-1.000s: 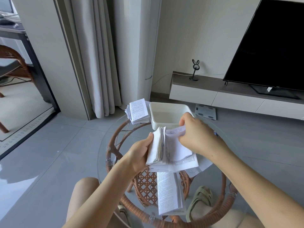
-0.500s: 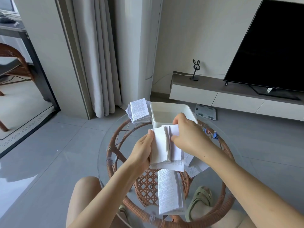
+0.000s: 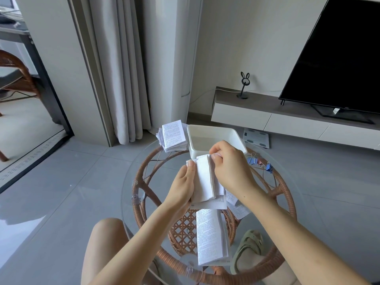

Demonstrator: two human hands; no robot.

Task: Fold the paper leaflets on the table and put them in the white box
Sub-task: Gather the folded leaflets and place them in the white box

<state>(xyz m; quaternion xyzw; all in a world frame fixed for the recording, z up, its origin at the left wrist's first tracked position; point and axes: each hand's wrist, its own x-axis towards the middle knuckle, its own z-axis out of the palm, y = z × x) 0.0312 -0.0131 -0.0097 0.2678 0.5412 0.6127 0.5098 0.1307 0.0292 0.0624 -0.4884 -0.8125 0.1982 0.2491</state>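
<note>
Both hands, left and right, pinched the leaflet. Best to line up edges, then press the fold flat.

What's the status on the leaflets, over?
Left hand and right hand both grip one leaflet, partly folded. Box looks empty. Nothing blocking the box.

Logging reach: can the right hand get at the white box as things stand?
Probably yes: the right hand sits at the near rim of the white box, nothing between, though it is pinching the leaflet with the left hand.
</note>
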